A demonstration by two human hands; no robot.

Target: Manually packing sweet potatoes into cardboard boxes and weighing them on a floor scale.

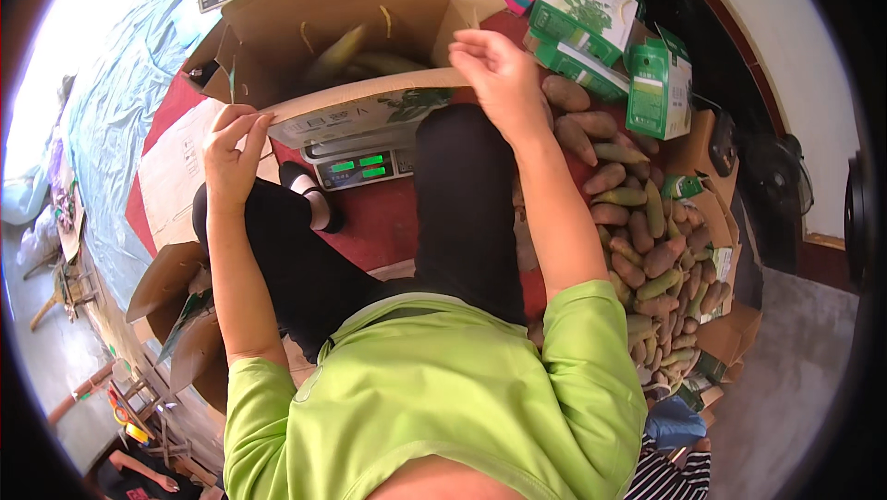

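At 11 o'clock: open cdbd box (333, 1) w/ blurred tubers (344, 54) inside, scale (370, 167) below front flap (360, 104). L hand (234, 147) (10 o'clock) pinches flap edge; R hand (499, 70) (12-1) half-curled, other end, can't tell if gripping. Tuber pile (656, 255) at 3.

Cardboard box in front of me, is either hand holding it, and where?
Left hand holds the cardboard box by the left corner of its near rim; right hand is at the right corner, grip unclear.

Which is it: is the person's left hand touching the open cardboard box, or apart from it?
Touching. The head view shows the left hand with its fingertips against the near edge of the cardboard box, no gap visible.
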